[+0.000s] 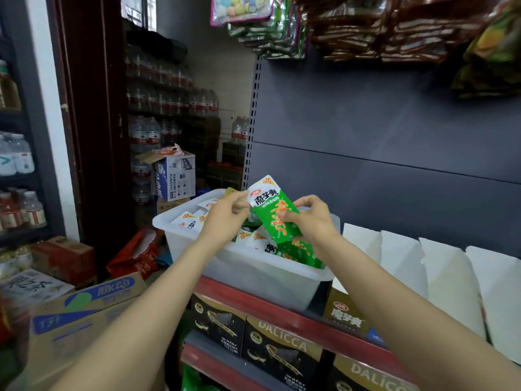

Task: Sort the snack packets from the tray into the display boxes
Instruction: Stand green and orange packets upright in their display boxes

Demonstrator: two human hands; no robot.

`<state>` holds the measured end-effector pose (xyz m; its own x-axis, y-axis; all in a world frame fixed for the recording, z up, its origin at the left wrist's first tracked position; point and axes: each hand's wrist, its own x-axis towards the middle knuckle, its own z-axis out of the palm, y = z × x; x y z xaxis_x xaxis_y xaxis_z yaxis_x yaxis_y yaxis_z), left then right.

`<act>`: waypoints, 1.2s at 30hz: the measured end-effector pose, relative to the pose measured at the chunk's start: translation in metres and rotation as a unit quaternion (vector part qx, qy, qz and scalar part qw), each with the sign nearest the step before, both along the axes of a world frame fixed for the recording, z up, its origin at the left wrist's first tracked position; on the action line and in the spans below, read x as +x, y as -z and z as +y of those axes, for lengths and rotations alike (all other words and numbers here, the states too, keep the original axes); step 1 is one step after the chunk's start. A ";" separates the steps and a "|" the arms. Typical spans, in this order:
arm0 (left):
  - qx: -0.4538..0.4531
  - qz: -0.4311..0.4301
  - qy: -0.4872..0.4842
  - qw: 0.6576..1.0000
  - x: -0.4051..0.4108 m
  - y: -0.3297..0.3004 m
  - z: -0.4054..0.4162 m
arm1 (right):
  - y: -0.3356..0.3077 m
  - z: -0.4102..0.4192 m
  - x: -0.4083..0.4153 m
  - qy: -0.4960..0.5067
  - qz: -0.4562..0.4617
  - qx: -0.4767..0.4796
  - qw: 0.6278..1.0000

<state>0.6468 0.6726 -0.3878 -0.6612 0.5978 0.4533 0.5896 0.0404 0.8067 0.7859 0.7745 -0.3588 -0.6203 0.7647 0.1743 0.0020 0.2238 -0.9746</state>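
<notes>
Fingers of the left hand [225, 218] and right hand [310, 221] pinch 1 green packet [272, 210] above the tray [253, 272]. Check its label, then slide it upright into the matching display box [406, 266].

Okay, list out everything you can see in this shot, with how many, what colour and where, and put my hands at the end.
Held snack packet: one, green and white, above the tray.
Tray: one, translucent white, on the red shelf edge.
Loose packets: many, green and white, inside the tray.
Display boxes: several, white, on the shelf right of the tray.
Wafer boxes: several, black and gold, on the shelf below.
Water bottles: many, clear, stacked back left.
Cardboard cartons: several, brown and blue, lower left.
Hanging snack bags: many, brown and green, top.
Left hand: pinches the held packet's upper left edge.
Right hand: pinches its lower right edge.
</notes>
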 end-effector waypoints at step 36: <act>-0.023 0.033 0.285 0.958 0.299 -0.043 0.216 | -0.010 0.163 0.291 0.271 -0.154 0.336 0.889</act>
